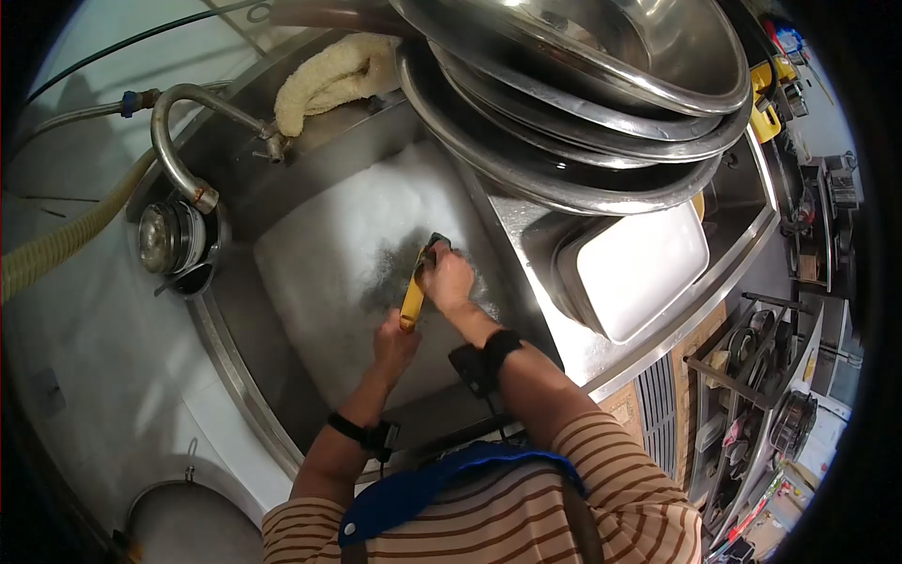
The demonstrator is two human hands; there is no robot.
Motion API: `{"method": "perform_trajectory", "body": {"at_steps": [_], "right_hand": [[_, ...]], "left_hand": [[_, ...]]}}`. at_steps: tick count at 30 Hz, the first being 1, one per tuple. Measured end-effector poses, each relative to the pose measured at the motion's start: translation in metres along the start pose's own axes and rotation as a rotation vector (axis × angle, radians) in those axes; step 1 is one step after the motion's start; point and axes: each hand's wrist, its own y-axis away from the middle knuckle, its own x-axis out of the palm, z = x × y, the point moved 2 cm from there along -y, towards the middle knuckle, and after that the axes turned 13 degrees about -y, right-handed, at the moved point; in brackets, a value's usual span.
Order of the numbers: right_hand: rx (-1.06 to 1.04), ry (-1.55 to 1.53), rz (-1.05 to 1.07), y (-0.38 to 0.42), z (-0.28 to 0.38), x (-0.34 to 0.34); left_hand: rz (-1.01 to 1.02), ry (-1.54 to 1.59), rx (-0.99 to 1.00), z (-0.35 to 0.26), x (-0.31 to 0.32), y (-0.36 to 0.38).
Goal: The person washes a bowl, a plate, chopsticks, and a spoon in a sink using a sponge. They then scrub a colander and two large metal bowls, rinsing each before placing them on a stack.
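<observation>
Over the soapy water [338, 282] in the sink, my left hand [396, 346] is closed on the lower end of a long, narrow yellow object [412, 303]. I cannot make out its exact kind. My right hand [449, 280] is closed at the upper end of the same object, with a dark scrubbing pad [436, 242] showing at its fingertips. The pad touches the yellow object. Part of the pad and of the yellow object is hidden behind my right fingers. Foam covers most of the water, with a darker patch around my hands.
Large steel bowls [573, 141] are stacked at the sink's upper right. White trays [644, 273] lie below them. A curved faucet [164, 141] and a cream towel [334, 80] are at the far side. Small pots [174, 235] stand on the left rim.
</observation>
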Motion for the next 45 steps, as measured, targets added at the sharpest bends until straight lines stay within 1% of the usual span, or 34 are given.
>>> {"method": "perform_trajectory", "body": {"at_steps": [3,6,7,9,10,11,12,14,15,18,19,20,21,23,24,25,26,27,28,29,30,31,32,33,35,36,38,39,41,42,43,45], "right_hand": [[0.019,0.069,0.029,-0.017,-0.012,0.008],[0.209,0.044,0.011,-0.037,-0.047,0.008],[0.259,-0.023,-0.009,-0.044,-0.073,0.015],[0.227,-0.199,0.006,-0.038,-0.069,0.005],[0.21,-0.283,0.016,-0.032,-0.065,0.0],[-0.043,-0.324,-0.007,-0.023,-0.067,0.007],[-0.226,-0.213,0.093,-0.013,-0.051,0.002],[-0.585,0.011,0.283,0.004,-0.023,-0.007],[-0.517,0.067,0.337,0.003,-0.024,-0.003],[-0.259,0.17,0.221,-0.022,-0.043,0.009],[-0.117,0.225,0.199,-0.03,-0.051,0.009],[0.081,0.059,0.177,-0.038,-0.072,0.013],[0.279,-0.105,0.158,-0.042,-0.108,0.024],[0.452,-0.184,0.125,-0.042,-0.158,0.047],[0.437,-0.104,0.104,-0.027,-0.178,0.055],[0.422,-0.022,0.078,-0.015,-0.2,0.065],[0.379,0.149,0.262,-0.007,-0.23,0.094],[0.34,0.319,0.442,0.005,-0.247,0.121],[0.178,0.141,0.448,0.025,-0.178,0.11],[0.068,-0.112,0.504,0.027,-0.114,0.076],[0.236,-0.426,0.582,0.036,-0.111,0.1],[0.073,-0.289,0.522,0.038,-0.1,0.107],[-0.084,-0.141,0.454,0.033,-0.095,0.103],[0.015,-0.049,0.396,0.022,-0.092,0.085],[0.202,0.108,0.274,0.002,-0.065,0.029],[0.222,0.152,0.311,-0.002,-0.063,0.012],[0.255,0.234,0.401,-0.005,-0.061,-0.014],[0.186,0.278,0.424,0.003,-0.061,-0.02],[0.106,0.293,0.638,0.022,-0.043,-0.044],[0.097,0.304,0.658,0.033,-0.041,-0.045],[0.087,0.315,0.68,0.042,-0.04,-0.046],[0.03,0.279,0.717,0.057,-0.034,-0.052]], "left_hand": [[0.039,0.081,-0.049,-0.006,-0.005,0.003],[0.0,-0.085,0.043,0.017,0.016,-0.004],[0.04,-0.048,-0.001,0.018,0.014,-0.003],[0.11,0.028,-0.091,0.014,0.006,-0.004],[0.135,0.037,-0.089,0.015,0.006,-0.006],[0.163,0.047,-0.084,0.017,0.006,-0.008],[0.191,0.056,-0.078,0.019,0.006,-0.009],[0.179,0.036,-0.04,0.025,0.013,-0.014],[0.174,0.023,-0.018,0.028,0.015,-0.015],[0.188,-0.018,0.007,0.03,0.012,-0.012],[0.208,-0.039,-0.004,0.032,0.013,-0.012],[0.226,-0.058,-0.015,0.036,0.015,-0.013],[0.245,-0.074,-0.031,0.04,0.018,-0.012],[0.303,0.01,-0.181,0.056,0.029,-0.023],[0.334,0.052,-0.247,0.063,0.036,-0.031],[0.3,0.063,-0.228,0.066,0.042,-0.038],[0.271,0.074,-0.206,0.069,0.05,-0.043],[0.247,0.083,-0.181,0.072,0.06,-0.048],[0.234,0.109,-0.101,0.085,0.083,-0.056],[0.22,0.137,-0.016,0.104,0.114,-0.065],[0.23,0.212,0.048,0.111,0.122,-0.061],[0.244,0.289,0.112,0.116,0.129,-0.057],[0.308,0.247,0.145,0.091,0.105,-0.051],[0.371,0.205,0.181,0.063,0.077,-0.044],[0.404,0.08,0.232,0.037,0.03,-0.032],[0.376,0.173,0.238,0.077,0.036,-0.022],[0.311,0.099,0.202,0.084,-0.002,-0.003],[0.282,0.07,0.195,0.083,-0.019,0.0],[0.135,0.115,0.128,0.066,-0.051,0.004],[0.047,0.167,0.074,0.052,-0.068,0.005],[-0.066,0.238,0.064,0.035,-0.085,0.01],[-0.248,0.3,0.152,-0.019,-0.116,0.025]]}}
